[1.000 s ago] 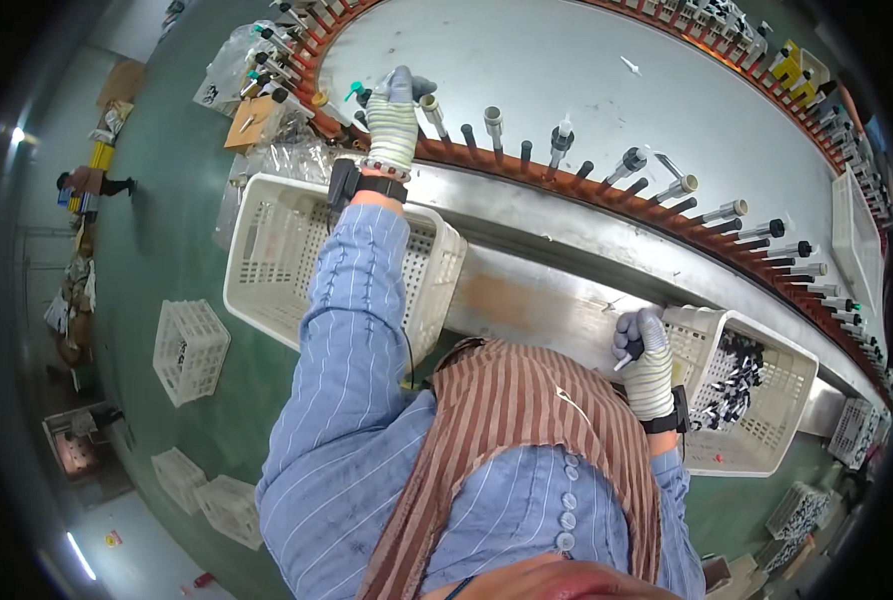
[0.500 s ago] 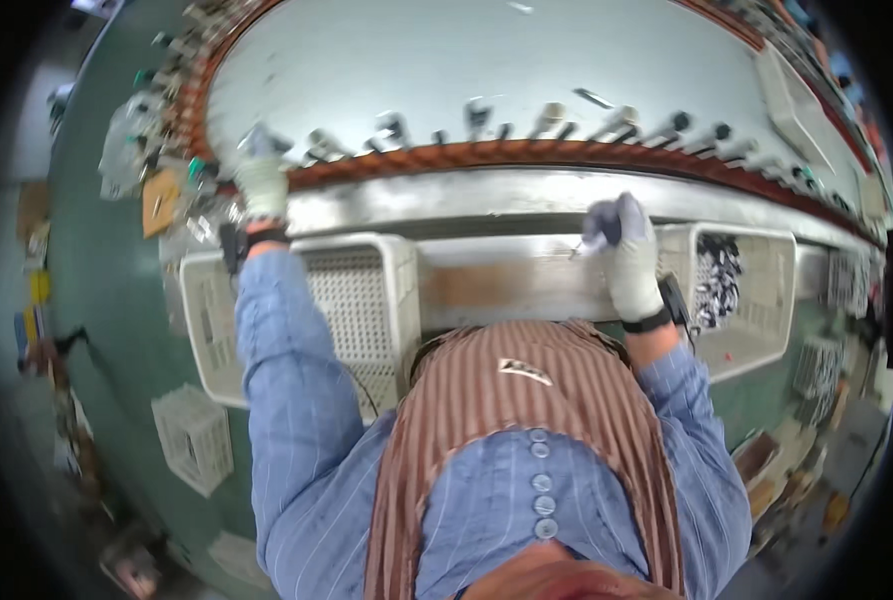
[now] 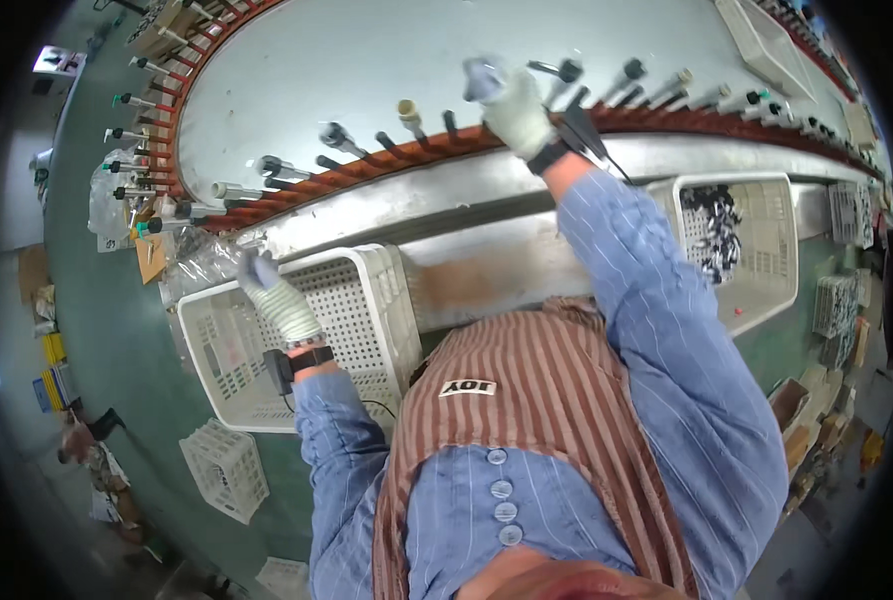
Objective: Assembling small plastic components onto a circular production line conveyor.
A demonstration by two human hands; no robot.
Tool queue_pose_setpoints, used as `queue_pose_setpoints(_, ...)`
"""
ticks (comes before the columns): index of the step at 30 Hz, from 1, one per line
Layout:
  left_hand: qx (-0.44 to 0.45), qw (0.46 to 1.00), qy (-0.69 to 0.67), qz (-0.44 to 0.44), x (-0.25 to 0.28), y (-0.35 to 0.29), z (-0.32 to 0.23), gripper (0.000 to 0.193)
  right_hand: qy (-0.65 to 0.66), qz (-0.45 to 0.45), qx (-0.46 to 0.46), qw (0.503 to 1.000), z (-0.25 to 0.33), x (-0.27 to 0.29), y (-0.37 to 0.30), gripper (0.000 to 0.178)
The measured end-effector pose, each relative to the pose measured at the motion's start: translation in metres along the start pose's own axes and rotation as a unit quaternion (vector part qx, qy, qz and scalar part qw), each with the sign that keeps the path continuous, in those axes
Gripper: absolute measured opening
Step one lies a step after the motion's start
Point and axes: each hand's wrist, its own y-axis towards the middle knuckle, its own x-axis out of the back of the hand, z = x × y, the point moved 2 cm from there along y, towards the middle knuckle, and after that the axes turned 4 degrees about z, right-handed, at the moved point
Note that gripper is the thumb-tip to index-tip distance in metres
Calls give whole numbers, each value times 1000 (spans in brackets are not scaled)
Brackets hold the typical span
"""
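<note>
My left hand, in a white glove with grey fingertips, hangs over the left white crate. Its fingers are drawn together beside clear plastic bags; what they hold, if anything, is too small to make out. Above the curved reddish-brown track reaches my right hand, gloved the same way. Its fingers are curled and blurred, hiding whatever is in them. Silvery tubular parts with black or cream ends, such as a cream-tipped one, stick out along the track on both sides of this hand.
A right white crate contains a pile of small black and silver pieces. Between the crates runs a metal ledge. A white tray lies at the far right. A smaller basket stands on the green floor.
My left hand has drawn back from the track to the left crate. My right hand has moved from above the ledge up and left over the track. Parts along the track have shifted.
</note>
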Motion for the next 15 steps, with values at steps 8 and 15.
queue_pose_setpoints(8,35,975,-49,215,-93,-85,-30,30,144,140,-33,979,41,-31,-32,59)
queue_pose_setpoints(15,-1,890,12,455,-221,-170,-90,27,-304,-19,70,950,-52,226,-182,30)
